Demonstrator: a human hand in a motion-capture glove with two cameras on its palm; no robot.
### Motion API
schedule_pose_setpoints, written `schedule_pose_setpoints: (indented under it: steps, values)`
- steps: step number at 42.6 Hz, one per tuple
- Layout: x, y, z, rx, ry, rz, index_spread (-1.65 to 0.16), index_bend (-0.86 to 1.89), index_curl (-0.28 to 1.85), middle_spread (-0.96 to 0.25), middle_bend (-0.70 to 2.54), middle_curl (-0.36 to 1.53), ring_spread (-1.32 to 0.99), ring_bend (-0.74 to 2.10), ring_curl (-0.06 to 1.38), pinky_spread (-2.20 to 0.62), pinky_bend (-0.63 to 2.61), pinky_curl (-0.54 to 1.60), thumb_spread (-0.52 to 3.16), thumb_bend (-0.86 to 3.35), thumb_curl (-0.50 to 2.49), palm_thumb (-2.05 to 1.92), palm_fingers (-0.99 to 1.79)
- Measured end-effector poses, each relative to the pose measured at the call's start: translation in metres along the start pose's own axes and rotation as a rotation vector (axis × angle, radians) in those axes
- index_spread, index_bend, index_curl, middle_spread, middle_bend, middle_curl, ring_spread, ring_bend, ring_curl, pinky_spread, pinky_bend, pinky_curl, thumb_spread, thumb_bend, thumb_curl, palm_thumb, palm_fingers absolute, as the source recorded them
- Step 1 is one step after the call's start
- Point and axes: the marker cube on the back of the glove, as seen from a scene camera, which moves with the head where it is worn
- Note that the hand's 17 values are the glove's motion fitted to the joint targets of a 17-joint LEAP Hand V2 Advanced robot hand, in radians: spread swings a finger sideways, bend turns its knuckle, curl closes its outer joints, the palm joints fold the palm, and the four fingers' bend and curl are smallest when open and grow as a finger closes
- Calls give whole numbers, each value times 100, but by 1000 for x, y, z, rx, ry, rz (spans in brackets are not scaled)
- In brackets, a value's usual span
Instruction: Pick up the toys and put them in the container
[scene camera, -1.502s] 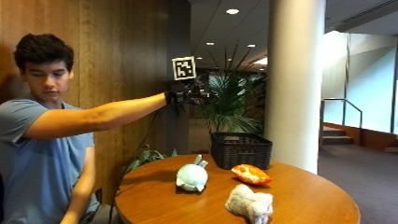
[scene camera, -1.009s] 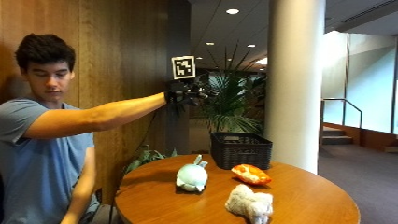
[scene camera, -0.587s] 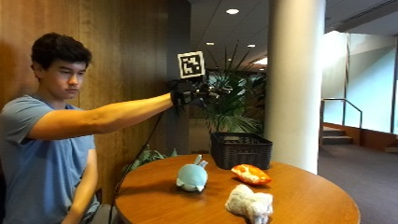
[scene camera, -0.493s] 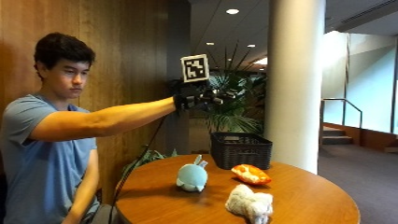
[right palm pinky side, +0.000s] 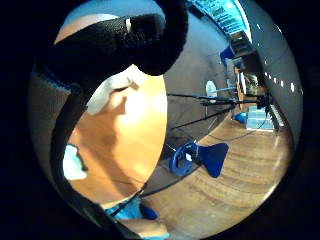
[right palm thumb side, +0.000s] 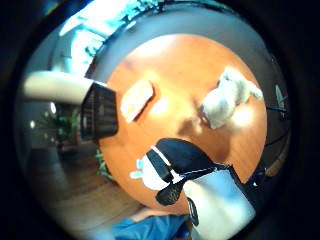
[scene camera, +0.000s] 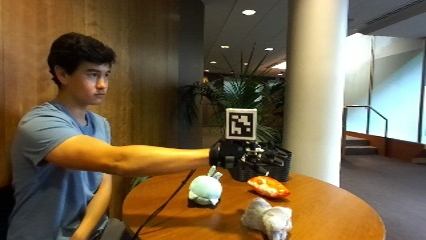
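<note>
Person: seated at the round wooden desk (scene camera: 333, 210), right arm stretched out level above it.
Right hand (scene camera: 243, 155): black-gloved, held in the air above the toys, fingers loosely extended, touching nothing.
Container (scene camera: 276, 167): dark basket at the desk's far side, partly hidden behind the hand.
Pale green toy (scene camera: 205, 189): upright, below the hand.
Orange toy (scene camera: 268, 186): just before the container.
White plush toy (scene camera: 267, 219): nearest the front edge.
</note>
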Motion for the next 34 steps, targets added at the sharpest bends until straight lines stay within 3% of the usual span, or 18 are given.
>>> schedule_pose_setpoints:
  steps: [5, 13, 27, 34]
  values:
    - [12, -10, 31, -26, 84, -141, -30, 9, 18, 3, 12, 22, 5, 28, 18, 9, 119, 39, 108, -3, 25, -1, -22]
    - [12, -31, 83, -127, 28, -18, -31, 8, 17, 4, 12, 21, 5, 28, 20, 9, 121, 39, 106, -3, 27, -1, -23]
    - [22, -39, 145, -308, -14, -42, -30, 3, 12, 6, 10, 19, 6, 20, 22, 8, 133, 40, 101, -3, 29, 0, -31]
    - [17, -36, 148, -270, -36, -62, -30, 1, 8, 9, 12, 17, 5, 61, 33, 0, 133, 40, 106, 0, 30, 6, -9]
